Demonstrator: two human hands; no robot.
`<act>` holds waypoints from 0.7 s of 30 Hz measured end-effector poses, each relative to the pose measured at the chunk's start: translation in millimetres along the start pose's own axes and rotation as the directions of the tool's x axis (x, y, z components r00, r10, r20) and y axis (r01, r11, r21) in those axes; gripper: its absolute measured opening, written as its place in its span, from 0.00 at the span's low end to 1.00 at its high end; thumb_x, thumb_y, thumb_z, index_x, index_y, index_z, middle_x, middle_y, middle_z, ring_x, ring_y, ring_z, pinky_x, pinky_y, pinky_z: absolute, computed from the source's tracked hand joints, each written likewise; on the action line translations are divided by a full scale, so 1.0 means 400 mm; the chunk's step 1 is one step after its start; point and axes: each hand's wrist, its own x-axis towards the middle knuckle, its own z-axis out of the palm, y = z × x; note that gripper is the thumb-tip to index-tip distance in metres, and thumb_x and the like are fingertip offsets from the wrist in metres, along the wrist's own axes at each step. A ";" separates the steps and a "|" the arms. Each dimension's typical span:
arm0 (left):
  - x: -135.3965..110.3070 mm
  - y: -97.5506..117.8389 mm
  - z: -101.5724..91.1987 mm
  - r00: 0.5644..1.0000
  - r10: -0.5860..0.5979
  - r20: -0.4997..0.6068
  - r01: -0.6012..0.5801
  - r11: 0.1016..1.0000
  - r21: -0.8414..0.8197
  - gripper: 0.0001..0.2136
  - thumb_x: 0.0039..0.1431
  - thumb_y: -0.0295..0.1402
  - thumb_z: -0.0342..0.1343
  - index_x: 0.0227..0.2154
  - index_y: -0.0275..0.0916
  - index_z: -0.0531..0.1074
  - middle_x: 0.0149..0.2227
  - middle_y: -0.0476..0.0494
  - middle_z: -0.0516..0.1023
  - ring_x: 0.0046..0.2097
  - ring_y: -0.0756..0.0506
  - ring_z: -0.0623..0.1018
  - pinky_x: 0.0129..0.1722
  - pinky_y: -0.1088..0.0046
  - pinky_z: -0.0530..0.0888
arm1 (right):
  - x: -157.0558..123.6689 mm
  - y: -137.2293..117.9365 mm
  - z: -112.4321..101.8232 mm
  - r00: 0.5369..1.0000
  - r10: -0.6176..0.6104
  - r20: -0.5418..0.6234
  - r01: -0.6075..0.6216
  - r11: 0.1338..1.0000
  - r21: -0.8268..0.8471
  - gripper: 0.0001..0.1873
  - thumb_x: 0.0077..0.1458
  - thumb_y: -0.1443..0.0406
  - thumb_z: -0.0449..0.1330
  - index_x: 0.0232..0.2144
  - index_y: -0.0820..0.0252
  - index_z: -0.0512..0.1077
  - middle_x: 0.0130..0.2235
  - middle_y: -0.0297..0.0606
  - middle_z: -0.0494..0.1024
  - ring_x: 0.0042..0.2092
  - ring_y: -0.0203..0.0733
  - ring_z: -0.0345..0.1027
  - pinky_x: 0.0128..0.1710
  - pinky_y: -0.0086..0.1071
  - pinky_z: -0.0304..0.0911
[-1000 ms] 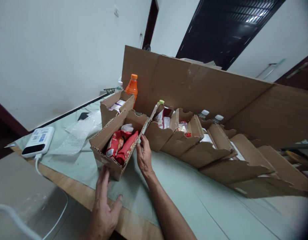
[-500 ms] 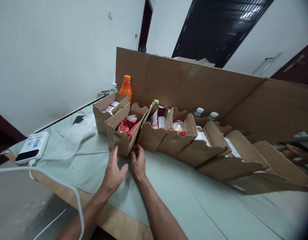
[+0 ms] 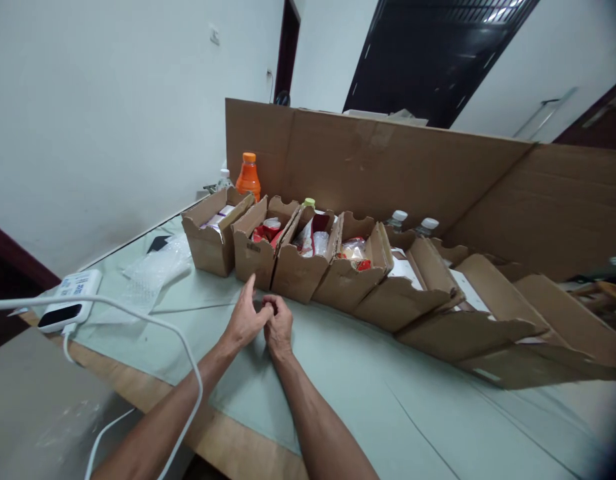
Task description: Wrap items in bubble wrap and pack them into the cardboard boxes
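My left hand [image 3: 245,317] and my right hand [image 3: 279,325] rest side by side on the green table cover [image 3: 368,387], touching each other. The left hand's index finger is stretched toward the boxes and it holds nothing. The right hand's fingers are curled in with nothing in them. Just beyond them is a cardboard box with red packets [image 3: 255,256], second from the left in a row of open cardboard boxes. A box with white packs [image 3: 208,241] stands to its left, and a box with clear bags [image 3: 299,272] to its right.
A tall cardboard sheet [image 3: 388,167] stands behind the row. An orange bottle [image 3: 248,176] and two white-capped bottles [image 3: 398,217] sit by it. Bubble wrap [image 3: 155,268], a white device [image 3: 71,299] and its white cable [image 3: 153,320] lie at the left. Flattened boxes [image 3: 488,327] extend right.
The box with red packets has moved away from the table's edge into the row, between its neighbours. Both hands have left it and come together in front of it.
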 end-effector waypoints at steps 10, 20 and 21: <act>-0.272 -0.120 -0.282 0.956 0.106 -0.275 -0.007 0.940 0.340 0.20 0.60 0.35 0.53 0.55 0.38 0.72 0.61 0.32 0.71 0.62 0.35 0.72 0.58 0.50 0.73 | -0.004 -0.113 0.013 0.982 -0.140 0.126 0.147 0.988 -0.052 0.14 0.58 0.62 0.51 0.39 0.59 0.75 0.36 0.40 0.81 0.38 0.42 0.74 0.41 0.34 0.67; -0.294 -0.150 -0.286 0.818 0.474 -0.327 -0.248 0.803 0.542 0.13 0.61 0.24 0.51 0.47 0.39 0.73 0.55 0.33 0.76 0.60 0.36 0.73 0.55 0.52 0.76 | 0.243 -0.465 0.203 0.862 -0.105 0.496 0.460 0.573 -0.678 0.30 0.62 0.63 0.55 0.66 0.57 0.60 0.40 0.43 0.84 0.42 0.51 0.77 0.41 0.36 0.64; -0.293 -0.150 -0.286 0.815 0.472 -0.334 -0.249 0.808 0.534 0.13 0.61 0.24 0.51 0.47 0.40 0.73 0.55 0.33 0.76 0.61 0.36 0.73 0.55 0.53 0.76 | 0.261 -0.476 0.216 0.871 -0.085 0.485 0.449 0.537 -0.714 0.25 0.62 0.63 0.55 0.61 0.57 0.67 0.41 0.46 0.84 0.43 0.53 0.77 0.41 0.36 0.64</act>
